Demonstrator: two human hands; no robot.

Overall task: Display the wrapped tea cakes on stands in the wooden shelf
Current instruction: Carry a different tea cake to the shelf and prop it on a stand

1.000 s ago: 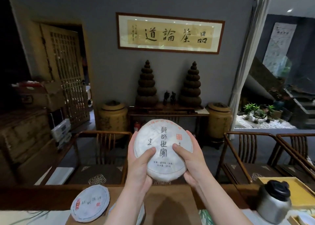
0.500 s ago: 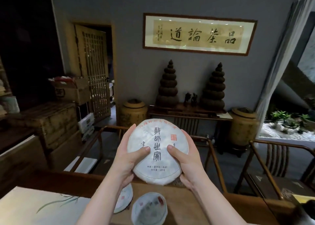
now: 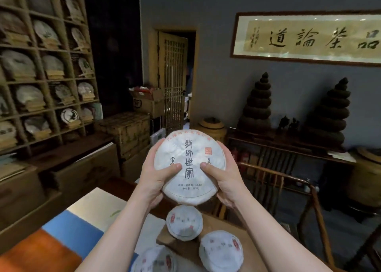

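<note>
Held item: a round tea cake wrapped in white paper, printed face toward the camera, dark characters running top to bottom down its middle, a small red seal to the right of them.
Left hand: wraps around the cake's left edge, thumb pressed on the front, fingers hidden behind.
Right hand: does the same on the right edge, thumb on the front.
Position: the cake sits between both palms, lifted in front of the chest, flat face upright, clear of the table.
Shelf: far to the left of the hands and higher, its compartments each showing a wrapped cake propped on a small wooden stand.
Nearer hand: the left hand is on the shelf's side, so the cake probably has to travel leftward and up.
Other cakes: three more wrapped discs lie just below the hands on the table, waiting.
Open slot: cannot tell which compartment is free.
</note>
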